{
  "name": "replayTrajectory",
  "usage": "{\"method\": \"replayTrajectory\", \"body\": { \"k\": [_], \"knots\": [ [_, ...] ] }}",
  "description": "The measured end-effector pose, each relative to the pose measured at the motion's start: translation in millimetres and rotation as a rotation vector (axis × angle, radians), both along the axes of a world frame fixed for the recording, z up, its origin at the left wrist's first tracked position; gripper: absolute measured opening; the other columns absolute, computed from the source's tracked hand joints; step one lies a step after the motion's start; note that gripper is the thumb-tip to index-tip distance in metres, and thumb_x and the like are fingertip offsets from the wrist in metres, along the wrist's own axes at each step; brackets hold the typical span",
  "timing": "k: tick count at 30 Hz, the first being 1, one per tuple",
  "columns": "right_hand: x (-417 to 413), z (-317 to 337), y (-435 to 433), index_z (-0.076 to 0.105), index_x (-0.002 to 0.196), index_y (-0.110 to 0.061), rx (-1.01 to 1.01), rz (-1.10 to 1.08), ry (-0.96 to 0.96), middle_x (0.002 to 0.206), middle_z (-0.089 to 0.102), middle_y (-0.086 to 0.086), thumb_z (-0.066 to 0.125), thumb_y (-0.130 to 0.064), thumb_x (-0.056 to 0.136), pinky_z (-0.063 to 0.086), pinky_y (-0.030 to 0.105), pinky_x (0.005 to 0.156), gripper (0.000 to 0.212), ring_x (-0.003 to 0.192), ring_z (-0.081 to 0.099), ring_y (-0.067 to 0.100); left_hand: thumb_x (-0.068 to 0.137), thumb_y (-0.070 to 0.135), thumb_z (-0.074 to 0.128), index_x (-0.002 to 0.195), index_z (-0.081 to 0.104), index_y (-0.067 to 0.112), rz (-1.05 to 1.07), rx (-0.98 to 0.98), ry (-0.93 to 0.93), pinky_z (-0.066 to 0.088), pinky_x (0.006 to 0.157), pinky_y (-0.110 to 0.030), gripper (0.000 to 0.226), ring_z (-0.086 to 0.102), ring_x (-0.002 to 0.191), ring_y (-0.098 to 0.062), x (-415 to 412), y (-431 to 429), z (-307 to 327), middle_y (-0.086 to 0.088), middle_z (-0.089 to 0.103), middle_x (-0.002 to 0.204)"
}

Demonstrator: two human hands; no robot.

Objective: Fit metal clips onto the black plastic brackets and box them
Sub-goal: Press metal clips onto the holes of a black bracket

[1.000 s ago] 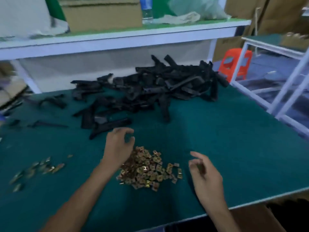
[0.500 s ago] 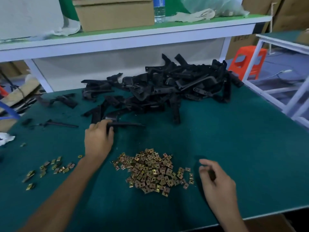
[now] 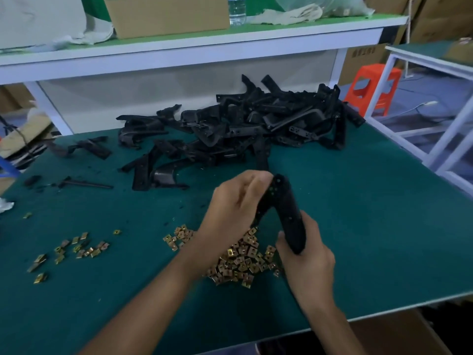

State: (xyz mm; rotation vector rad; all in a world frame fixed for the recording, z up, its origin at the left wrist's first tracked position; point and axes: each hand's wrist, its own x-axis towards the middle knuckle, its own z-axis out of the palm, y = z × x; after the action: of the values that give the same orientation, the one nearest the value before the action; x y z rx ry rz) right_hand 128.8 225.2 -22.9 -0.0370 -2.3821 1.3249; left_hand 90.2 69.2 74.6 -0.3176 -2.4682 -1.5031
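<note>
Head view. Both hands now meet over the clip pile [image 3: 243,260]. Half a second ago the left hand [image 3: 238,201] lay on a bracket at the near edge of the bracket heap [image 3: 256,124], and the right hand [image 3: 307,254] hung loosely curled and idle, right of the pile.

Now one bracket [image 3: 289,211] is off the worktop [image 3: 371,226], held steeply tilted above the pile. Left hand's fingers are curled round its upper end; right hand is wrapped round its lower end. Cannot tell whether either hand also holds a clip.

Heap is unchanged at the far side of the worktop. Loose clips [image 3: 74,249] lie scattered at the left as before, well apart from the pile. Cardboard box [image 3: 166,14] and bottle [image 3: 236,10] are on the shelf [image 3: 204,44] behind.
</note>
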Motion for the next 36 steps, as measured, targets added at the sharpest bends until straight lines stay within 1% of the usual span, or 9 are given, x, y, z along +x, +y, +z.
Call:
{"method": "replayTrajectory", "body": {
  "k": [2,4,7,12,17,22,25,28,36],
  "knots": [
    [-3,-7,8,0.052,0.132,-0.044,-0.135,-0.028,-0.073,0.077,0.065,-0.021,0.074,-0.021,0.087,0.050,0.032,0.064,0.055,0.073,0.063,0.007,0.102,0.056,0.036,0.108,0.073,0.018,0.007,-0.209,-0.055,0.054,0.076,-0.031,0.053,0.068,0.085,-0.010,-15,-11,-19,0.008,0.074,0.092],
    [-5,-11,12,0.054,0.133,-0.040,-0.217,-0.057,-0.111,0.087,0.063,-0.030,0.073,-0.024,0.087,0.046,0.025,0.063,0.052,0.077,0.062,0.000,0.105,0.038,0.041,0.113,0.072,0.013,0.015,-0.646,-0.099,0.045,0.097,-0.033,0.040,0.063,0.104,-0.021,-25,-22,-42,-0.005,0.072,0.109],
    [-8,-13,12,0.055,0.131,-0.040,-0.255,-0.064,-0.126,0.090,0.062,-0.034,0.071,-0.028,0.088,0.046,0.026,0.065,0.047,0.079,0.062,-0.002,0.102,0.043,0.051,0.119,0.068,0.020,0.005,-0.867,-0.219,0.037,0.101,-0.035,0.033,0.048,0.116,-0.024,-23,-27,-73,-0.005,0.061,0.117],
    [-8,-12,11,0.055,0.130,-0.042,-0.201,-0.013,-0.147,0.088,0.065,-0.028,0.071,-0.027,0.089,0.049,0.021,0.067,0.046,0.078,0.064,0.001,0.095,0.044,0.064,0.099,0.064,0.024,0.031,-0.743,-0.267,0.036,0.097,-0.031,0.021,0.051,0.105,-0.019,-34,-25,-80,0.007,0.057,0.098],
    [-7,-13,11,0.056,0.133,-0.038,-0.193,-0.006,-0.157,0.086,0.068,-0.023,0.072,-0.027,0.089,0.048,0.020,0.070,0.048,0.082,0.064,-0.003,0.090,0.034,0.072,0.086,0.059,0.031,-0.008,-0.563,-0.397,0.033,0.059,-0.012,0.014,0.055,0.076,0.000,-42,-25,-68,0.018,0.059,0.082],
    [-6,-11,10,0.056,0.137,-0.034,-0.172,0.021,-0.145,0.094,0.070,-0.016,0.073,-0.023,0.089,0.053,0.028,0.077,0.052,0.085,0.066,0.005,0.093,0.033,0.069,0.093,0.067,0.033,0.058,-0.165,-0.331,0.044,0.068,-0.014,0.003,0.065,0.080,0.003,-28,-33,-53,0.016,0.071,0.086],
    [-6,-11,9,0.056,0.136,-0.035,-0.151,0.028,-0.143,0.092,0.069,-0.018,0.073,-0.022,0.088,0.051,0.028,0.075,0.052,0.083,0.064,0.004,0.100,0.028,0.061,0.100,0.073,0.039,0.035,0.064,-0.291,0.048,0.067,-0.011,0.016,0.062,0.077,0.007,-15,-34,-37,0.024,0.069,0.086],
    [-6,-13,8,0.057,0.137,-0.034,-0.119,0.037,-0.117,0.093,0.069,-0.014,0.074,-0.021,0.088,0.049,0.028,0.072,0.053,0.081,0.064,0.009,0.103,0.025,0.056,0.102,0.073,0.041,0.000,0.202,-0.277,0.054,0.072,-0.018,0.023,0.060,0.074,0.000,-3,-32,-26,0.015,0.065,0.080],
    [-5,-16,8,0.053,0.135,-0.042,-0.082,0.055,-0.094,0.091,0.067,-0.020,0.074,-0.022,0.087,0.051,0.029,0.071,0.056,0.080,0.063,0.007,0.097,0.014,0.065,0.101,0.077,0.017,0.019,0.399,-0.361,0.056,0.072,-0.020,0.013,0.065,0.077,-0.006,5,-30,-22,0.007,0.069,0.079]
  ]
}}
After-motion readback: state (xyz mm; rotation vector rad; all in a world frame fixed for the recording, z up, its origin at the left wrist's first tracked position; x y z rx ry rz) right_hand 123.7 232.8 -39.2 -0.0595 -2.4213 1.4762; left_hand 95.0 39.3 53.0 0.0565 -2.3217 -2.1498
